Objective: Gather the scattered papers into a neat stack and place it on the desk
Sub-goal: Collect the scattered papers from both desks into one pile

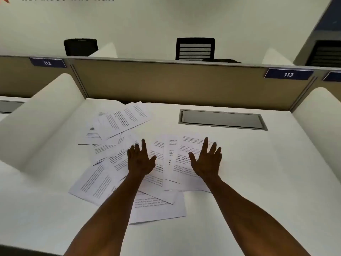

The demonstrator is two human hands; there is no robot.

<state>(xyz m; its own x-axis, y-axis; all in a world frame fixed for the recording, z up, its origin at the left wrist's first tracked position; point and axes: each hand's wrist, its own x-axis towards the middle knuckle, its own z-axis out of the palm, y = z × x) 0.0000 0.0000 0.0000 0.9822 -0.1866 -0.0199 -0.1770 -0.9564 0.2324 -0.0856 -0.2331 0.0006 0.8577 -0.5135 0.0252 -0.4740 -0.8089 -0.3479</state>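
White cubicle bench (258, 163), smooth and matte, tan partition behind it, curved white dividers either side. Starting at the left of the frame: the papers (118, 121) fan out from the upper-left of the spread, thin printed sheets lying flat, overlapping at all angles, long edges pointing every which way. One sheet (92, 183) sits skewed at the lower left, another (158, 209) juts toward the near edge at centre.

Now the left hand (140, 160), palm down over the middle of the mess, fingers (143, 145) spread apart, holding nothing. Whether it actually presses the sheets, I can't say. Across to the right hand (207, 160), same story: open, splayed fingers, palm down over the right-hand cluster of pages.

So the sheets lie under and between both hands, but most of the spread trails off up and to the left, nearer the left hand. My read: that hand has the longer sweep inward; the right only has to nudge its cluster across. Slippery, floppy stuff, easy to crease.

Further right, a grey recessed cable tray (222, 119), then bare bench.
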